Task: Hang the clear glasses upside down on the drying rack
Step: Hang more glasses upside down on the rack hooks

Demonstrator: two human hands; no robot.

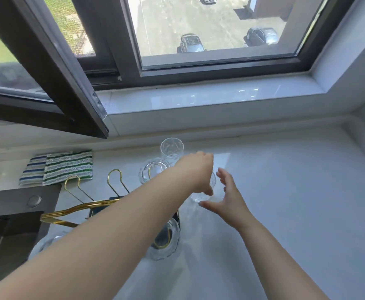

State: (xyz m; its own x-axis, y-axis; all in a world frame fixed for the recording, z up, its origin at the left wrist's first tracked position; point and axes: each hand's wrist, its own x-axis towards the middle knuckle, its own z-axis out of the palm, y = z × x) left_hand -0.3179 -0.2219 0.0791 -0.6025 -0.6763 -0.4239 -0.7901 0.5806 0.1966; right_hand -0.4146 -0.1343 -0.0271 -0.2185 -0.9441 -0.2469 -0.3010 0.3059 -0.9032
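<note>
We see the left hand [198, 169] reached far across the white counter [296, 202], palm down, its fingers closed over a clear glass [205, 192] that stands on the counter just right of the rack. The forearm crosses over the rack and hides part of it. The right hand [229, 198] hovers just beside the same glass on its right, fingers spread apart and curved toward it; whether the thumb touches the glass base we cannot tell.

The held glass is transparent and patterned, and mostly hidden by the hand. A second clear tumbler [172, 148] stands upright farther back, near the windowsill [220, 98]. Another glass [153, 172] hangs upside down over a gold prong on the far side of the drying rack [75, 211], and one more inverted glass [166, 239] sits on a near prong, below the left forearm.

Two bare gold prongs rise at the left of the rack. Farther left lie two striped cloths [62, 167]. An open dark window frame [54, 68] juts over the left of the counter.
</note>
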